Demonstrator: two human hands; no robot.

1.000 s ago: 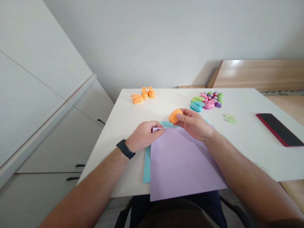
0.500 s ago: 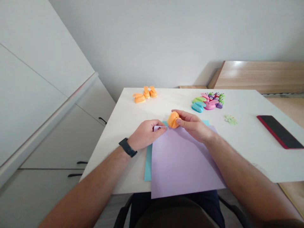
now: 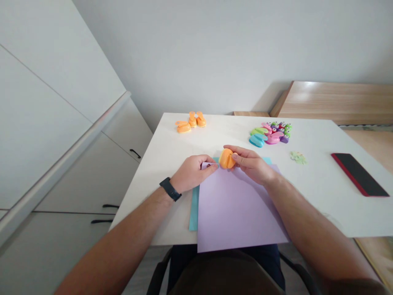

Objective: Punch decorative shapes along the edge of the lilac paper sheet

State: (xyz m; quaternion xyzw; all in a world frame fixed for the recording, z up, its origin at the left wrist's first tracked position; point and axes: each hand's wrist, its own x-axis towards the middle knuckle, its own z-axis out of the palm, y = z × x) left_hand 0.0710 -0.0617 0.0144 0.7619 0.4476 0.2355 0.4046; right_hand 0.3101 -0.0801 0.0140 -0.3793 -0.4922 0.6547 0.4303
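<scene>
My right hand (image 3: 252, 164) is closed around an orange craft paper punch (image 3: 227, 158), thumb on its lever. The punch sits at the far edge of a sheet of purple paper (image 3: 239, 209); whether the edge is inside its slot cannot be made out. With my left hand (image 3: 196, 172), I pinch the sheet's far left corner, close beside a small dark hole in it. Beneath the purple sheet lies light blue paper (image 3: 193, 211), showing along the left side and at the far edge.
Several orange punches (image 3: 184, 127) stand at the table's far left. Green, blue and pink punches (image 3: 258, 140) and several small purple, red and green ones (image 3: 284, 139) cluster at the back right. Nearby lie pale green paper bits (image 3: 298, 157) and a black-and-red flat object (image 3: 359, 175).
The orange punch has tilted slightly in my right hand, showing more of its lever side. My left hand keeps its pinch on the purple paper. The whole view has shifted a little.
</scene>
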